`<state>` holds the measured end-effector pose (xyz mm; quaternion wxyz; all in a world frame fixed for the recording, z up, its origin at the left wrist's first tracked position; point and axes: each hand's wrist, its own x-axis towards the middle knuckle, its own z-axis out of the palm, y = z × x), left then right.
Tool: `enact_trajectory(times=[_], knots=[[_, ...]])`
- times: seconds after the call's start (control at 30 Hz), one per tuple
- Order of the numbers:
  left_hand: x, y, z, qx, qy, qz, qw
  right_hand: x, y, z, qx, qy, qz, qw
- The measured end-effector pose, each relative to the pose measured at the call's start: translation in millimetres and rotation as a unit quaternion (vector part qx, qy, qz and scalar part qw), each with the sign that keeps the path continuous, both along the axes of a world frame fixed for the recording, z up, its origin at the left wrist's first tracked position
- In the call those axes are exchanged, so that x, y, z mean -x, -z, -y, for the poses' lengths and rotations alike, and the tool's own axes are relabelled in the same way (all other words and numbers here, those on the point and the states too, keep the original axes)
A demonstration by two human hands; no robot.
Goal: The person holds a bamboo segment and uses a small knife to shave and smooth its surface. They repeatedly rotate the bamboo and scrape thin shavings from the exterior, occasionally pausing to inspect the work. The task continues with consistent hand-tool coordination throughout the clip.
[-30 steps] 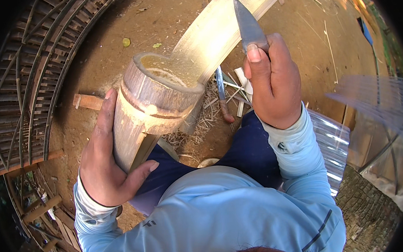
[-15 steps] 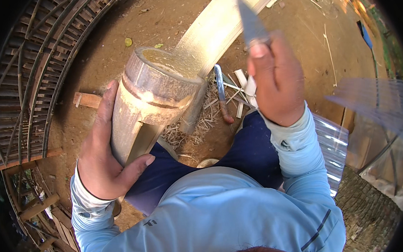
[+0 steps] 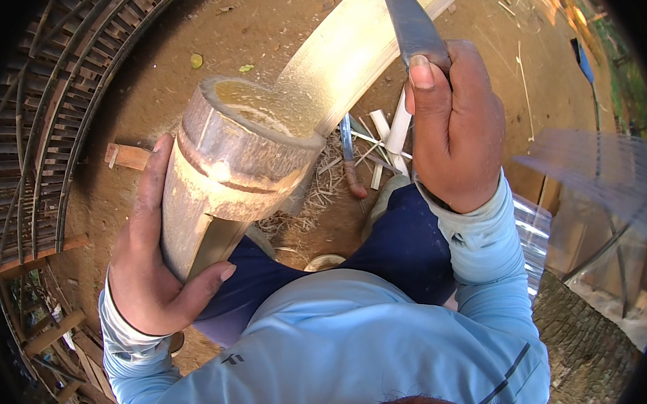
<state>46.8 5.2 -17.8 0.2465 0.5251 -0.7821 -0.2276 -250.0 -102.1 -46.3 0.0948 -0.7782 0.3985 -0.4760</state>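
Your left hand point(image 3: 146, 276) is clamping the bamboo section point(image 3: 244, 170) low on its left side, fingers along the wall, thumb hooking round near the cut edge. Your right hand point(image 3: 456, 131) is closing tight on a knife point(image 3: 415, 22), blade pointing up and away. The blade is overlapping the pale strip point(image 3: 358, 44) in view; can't tell if it's touching, looks lifted. The bamboo section is leaning in front of your left thigh, open end up, the strip seemingly running on from its rim. Progress: open top, side opening point(image 3: 222, 241) and rough scraped band are already showing, so judging by that you're well past the first cuts. Finish is looking uneven round the band; how much trimming is left, can't tell. Farther out, a second knife point(image 3: 348, 156) is lying on the ground point(image 3: 253, 21) between slivers point(image 3: 400, 127) and shavings point(image 3: 295, 215).
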Motion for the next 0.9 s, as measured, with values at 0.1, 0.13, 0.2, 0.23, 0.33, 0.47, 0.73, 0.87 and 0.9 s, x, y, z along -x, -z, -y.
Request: enact_trajectory(times=[0.1,0.13,0.2,0.23,0.33,0.47,0.73,0.87,0.9], knots=[[1,-2,2,0.011,0.006,0.024,1.0,0,2,1,-0.006,0.003,-0.002,1.0],[1,-3,3,0.005,0.004,0.023,1.0,0,4,1,-0.016,0.002,-0.002,1.0],[0,-2,4,0.003,0.003,0.021,1.0,0,6,0,-0.035,-0.001,0.0,0.999],[0,-1,5,0.006,0.005,0.02,1.0,1,7,-1,-0.047,-0.005,0.002,0.999],[0,1,5,0.018,0.0,0.038,0.999,2,9,-2,-0.078,-0.015,0.008,0.997],[4,0,5,0.005,-0.01,0.067,0.998,7,15,-6,-0.119,-0.018,0.009,0.993],[7,6,2,0.003,-0.003,0.057,0.998,12,28,-12,-0.155,-0.039,0.014,0.987],[12,1,-1,-0.015,-0.033,0.059,0.998,13,17,-11,-0.147,-0.023,0.017,0.989],[13,-1,-2,-0.02,-0.04,0.055,0.998,13,14,-11,-0.149,-0.014,0.022,0.989]])
